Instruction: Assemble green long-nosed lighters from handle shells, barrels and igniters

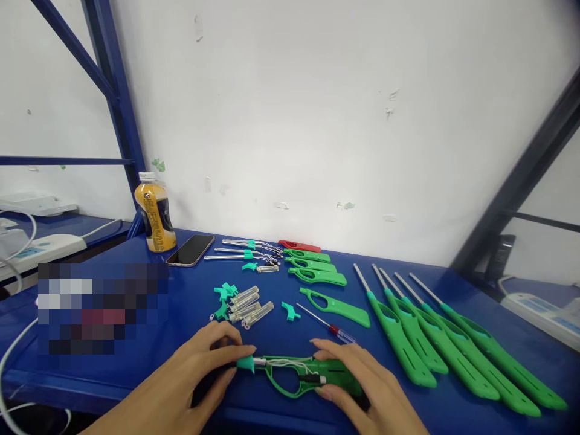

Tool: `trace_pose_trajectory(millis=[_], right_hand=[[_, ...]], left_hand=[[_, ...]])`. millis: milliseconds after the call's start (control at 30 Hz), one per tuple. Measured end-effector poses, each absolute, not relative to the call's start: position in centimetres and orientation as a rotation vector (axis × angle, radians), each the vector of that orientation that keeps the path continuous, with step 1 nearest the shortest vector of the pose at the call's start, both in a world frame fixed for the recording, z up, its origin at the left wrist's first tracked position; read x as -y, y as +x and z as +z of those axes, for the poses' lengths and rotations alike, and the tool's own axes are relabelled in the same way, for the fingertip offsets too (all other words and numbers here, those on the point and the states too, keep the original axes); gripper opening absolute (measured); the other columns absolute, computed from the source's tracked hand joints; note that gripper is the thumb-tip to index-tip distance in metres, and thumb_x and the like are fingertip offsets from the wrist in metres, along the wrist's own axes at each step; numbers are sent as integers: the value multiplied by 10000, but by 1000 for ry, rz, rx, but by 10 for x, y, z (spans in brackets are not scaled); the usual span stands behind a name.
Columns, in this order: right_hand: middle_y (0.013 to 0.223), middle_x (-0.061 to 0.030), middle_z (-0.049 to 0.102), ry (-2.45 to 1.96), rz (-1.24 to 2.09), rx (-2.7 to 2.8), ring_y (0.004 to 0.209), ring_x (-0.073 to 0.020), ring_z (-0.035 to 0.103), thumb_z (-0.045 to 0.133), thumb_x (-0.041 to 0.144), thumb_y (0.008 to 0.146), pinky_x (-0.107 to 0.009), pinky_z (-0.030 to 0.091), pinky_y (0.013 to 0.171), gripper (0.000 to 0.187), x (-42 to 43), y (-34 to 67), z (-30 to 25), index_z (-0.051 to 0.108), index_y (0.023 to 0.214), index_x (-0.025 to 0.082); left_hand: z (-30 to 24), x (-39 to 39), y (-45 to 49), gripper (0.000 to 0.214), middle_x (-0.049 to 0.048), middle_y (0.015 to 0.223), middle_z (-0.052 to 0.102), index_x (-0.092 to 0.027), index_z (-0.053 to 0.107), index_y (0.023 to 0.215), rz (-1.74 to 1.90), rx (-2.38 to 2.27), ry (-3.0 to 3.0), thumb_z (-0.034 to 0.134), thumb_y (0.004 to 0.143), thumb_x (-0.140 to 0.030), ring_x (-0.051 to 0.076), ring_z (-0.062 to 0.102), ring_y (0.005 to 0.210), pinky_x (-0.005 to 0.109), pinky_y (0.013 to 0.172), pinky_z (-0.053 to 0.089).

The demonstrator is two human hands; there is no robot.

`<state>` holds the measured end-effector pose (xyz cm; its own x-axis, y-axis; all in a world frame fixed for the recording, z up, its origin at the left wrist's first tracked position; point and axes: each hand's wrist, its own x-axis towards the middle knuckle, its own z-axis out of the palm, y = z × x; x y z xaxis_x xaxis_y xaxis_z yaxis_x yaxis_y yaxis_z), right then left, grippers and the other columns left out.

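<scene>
My left hand (pixel 203 368) pinches the teal collar (pixel 246 363) of a metal lighter tube, whose wires trail to the right. Those pale wires and a small black igniter piece (pixel 312 379) lie over an opened green lighter handle half (pixel 290 393). My right hand (pixel 357 383) grips the wide end of that handle half, thumb at the near edge and fingers across the top. Just beyond my hands lie a teal trigger (pixel 290 312), a screwdriver (pixel 326 324) with a red and clear handle, and several clear fuel tanks (pixel 251 305) beside more teal triggers (pixel 223 293).
Several assembled green lighters (pixel 403 344) lie at the right. Green handle halves (pixel 338 307), a red handle half (pixel 299 246) and metal tubes with wires (pixel 235 257) rest farther back. A phone (pixel 191 250) and a yellow drink bottle (pixel 155 214) stand back left, near a blue frame post (pixel 118 90).
</scene>
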<state>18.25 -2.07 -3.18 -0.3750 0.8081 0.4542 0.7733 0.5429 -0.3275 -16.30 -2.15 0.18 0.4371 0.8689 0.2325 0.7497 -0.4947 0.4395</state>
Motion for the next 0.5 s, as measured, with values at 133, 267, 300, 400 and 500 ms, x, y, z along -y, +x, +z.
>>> trace_pose_trajectory(millis=[133, 267, 300, 400, 500], right_hand=[[1356, 100, 783, -1279, 36, 2220, 1300, -214, 742, 697, 517, 1024, -318, 577, 1113, 484, 20, 183, -34, 599, 1495, 464], [1380, 103, 768, -1271, 66, 2235, 1297, -198, 742, 673, 519, 1039, -331, 565, 1130, 431, 18, 183, -34, 619, 1464, 473], [1374, 96, 770, -1264, 85, 2238, 1282, -190, 750, 670, 510, 1043, -323, 565, 1133, 418, 17, 183, -34, 624, 1457, 471], [1343, 83, 781, -1238, 123, 2239, 1233, -177, 768, 667, 488, 1051, -313, 580, 1123, 392, 16, 183, -32, 634, 1441, 469], [1298, 73, 797, -1202, 127, 2228, 1192, -181, 781, 679, 475, 1046, -314, 594, 1107, 368, 17, 182, -30, 654, 1413, 456]], left_hand=[[-5, 14, -150, 208, -14, 1200, 731, -385, 790, 1191, 855, -1389, 2359, 624, 1073, -427, 174, 749, 1094, 248, 979, 607], [-8, 5, -142, 130, -19, 1006, 759, -329, 826, 1023, 1003, -1298, 2332, 696, 1029, -319, 160, 755, 918, 219, 836, 592], [-8, 4, -142, 130, -24, 1006, 761, -332, 826, 1036, 1005, -1282, 2333, 701, 1025, -297, 153, 754, 917, 209, 838, 587], [-6, 5, -144, 213, -41, 1032, 759, -365, 819, 1114, 1009, -1233, 2327, 698, 1015, -220, 131, 748, 933, 178, 847, 571], [-4, 6, -146, 309, -45, 1073, 738, -396, 811, 1136, 999, -1190, 2336, 655, 1020, -155, 121, 733, 961, 169, 855, 557]])
